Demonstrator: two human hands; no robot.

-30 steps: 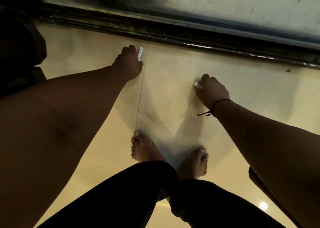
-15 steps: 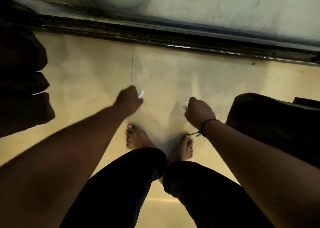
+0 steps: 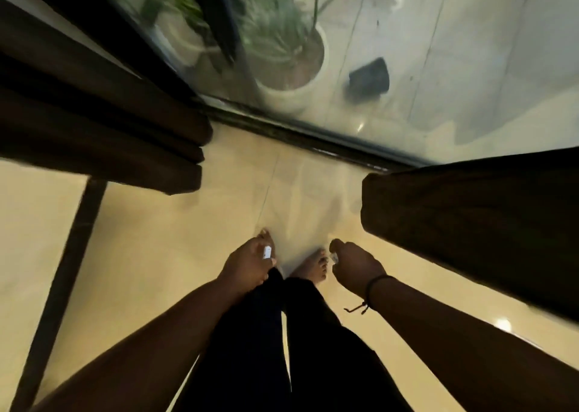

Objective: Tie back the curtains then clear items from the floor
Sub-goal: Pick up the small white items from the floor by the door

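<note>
My left hand (image 3: 249,263) is closed around a small white item (image 3: 267,252) that sticks out of the fist. My right hand (image 3: 354,267), with a dark cord at the wrist, is closed on another small pale item (image 3: 334,257), mostly hidden by the fingers. Both hands hang low in front of my legs, above my bare feet. A dark curtain (image 3: 103,136) hangs in folds at the left and a second dark curtain (image 3: 476,217) at the right, with a gap of cream tiled floor (image 3: 163,239) between them.
A dark door track (image 3: 313,144) runs along the glass door ahead. Behind the glass stand potted plants (image 3: 288,67) and a small dark object (image 3: 369,78) on grey paving. A dark strip (image 3: 59,286) crosses the floor at the left.
I have risen from a crouch: both hands lifted off the floor with the small white items, and the view rose from the floor to show the curtains and the glass door.
</note>
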